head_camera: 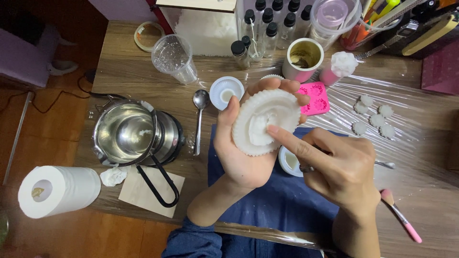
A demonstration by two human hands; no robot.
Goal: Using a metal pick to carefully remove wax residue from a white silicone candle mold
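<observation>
The right hand (342,169) extends its index fingertip (273,129) into the hollow of a white fluted mould (266,122), touching the pale lump of wax or soap seated there; its other fingers are curled around a thin metal-handled tool (386,165) whose tip pokes out to the right. The left hand (241,148) grasps the mould from behind, thumb along its left rim and fingertips wrapped over the top edge, tilting the open face toward the camera above a blue cloth (267,200).

To do this well, I judge the left hand's fingers should flex the soft fluted wall evenly while the right fingertip presses lightly near the lump's edge, not its middle (the cast looks brittle and could crack).

Around the hands: a small white cup (289,161) sits just under the mould, a pink flower mould (315,98) and a metal spoon (199,117) lie close by, and a steel melting pot (129,131) stands well to the left. Small white flower casts (375,117) rest on the plastic film to the right. A pink brush (400,216) lies near the table's front edge. The roomiest spot to work is the blue cloth directly below.
</observation>
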